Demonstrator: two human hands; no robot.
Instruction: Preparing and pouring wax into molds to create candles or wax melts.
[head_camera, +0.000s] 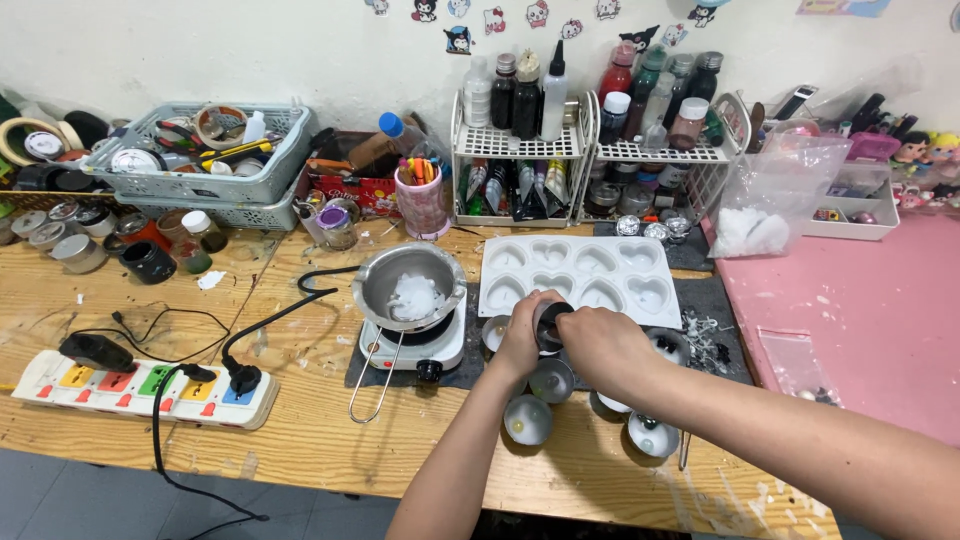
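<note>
Small tin (548, 322), gripped by both hands, above round tins (528, 418)

We see a clear plastic bag (775, 190) with white bits at the back right of the desk (300, 420), a flat clear bag (795, 355) on the pink mat (860, 310), and cartoon stickers (500, 18) on the wall.

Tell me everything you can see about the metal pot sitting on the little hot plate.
The metal pot is a small, round, silvery pan with a pouring lip and a long wire-loop handle that reaches toward the table's near edge. It sits upright on a small white hot plate, left of the white heart mould. White, waxy-looking chunks lie in its bottom. Neither hand touches it.
</note>
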